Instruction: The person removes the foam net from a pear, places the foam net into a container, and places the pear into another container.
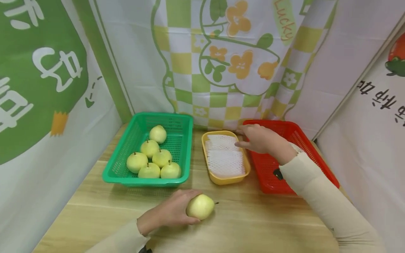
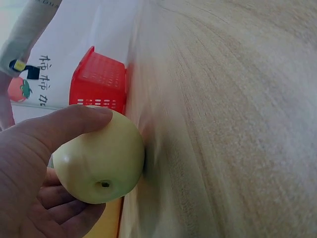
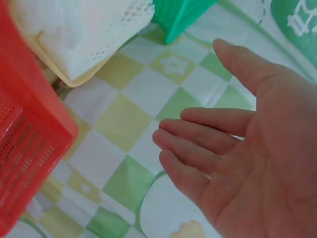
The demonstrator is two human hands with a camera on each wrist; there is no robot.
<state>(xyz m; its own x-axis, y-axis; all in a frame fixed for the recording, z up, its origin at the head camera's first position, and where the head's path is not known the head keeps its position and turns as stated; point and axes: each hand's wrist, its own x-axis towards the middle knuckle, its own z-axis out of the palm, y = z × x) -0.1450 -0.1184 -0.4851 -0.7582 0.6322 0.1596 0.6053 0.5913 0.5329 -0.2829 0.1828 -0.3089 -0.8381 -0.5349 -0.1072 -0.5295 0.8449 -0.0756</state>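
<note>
My left hand [image 1: 178, 208] grips a pale yellow-green pear [image 1: 200, 207] low over the front of the table, stem pointing right. In the left wrist view the thumb lies over the pear [image 2: 101, 153] and the fingers curl beneath it. Above the right rim of a yellow basket [image 1: 221, 181] hovers my right hand [image 1: 261, 139], holding nothing. Its fingers are extended and the thumb spread in the right wrist view. White foam netting sleeves [image 1: 225, 158] lie stacked in the yellow basket.
A green basket [image 1: 188, 154] at the left holds several pears [image 1: 162, 158]. At the right stands a red basket [image 1: 269, 188], partly hidden by my right arm. A patterned curtain [image 1: 221, 70] hangs behind the baskets, with printed cloth walls on both sides.
</note>
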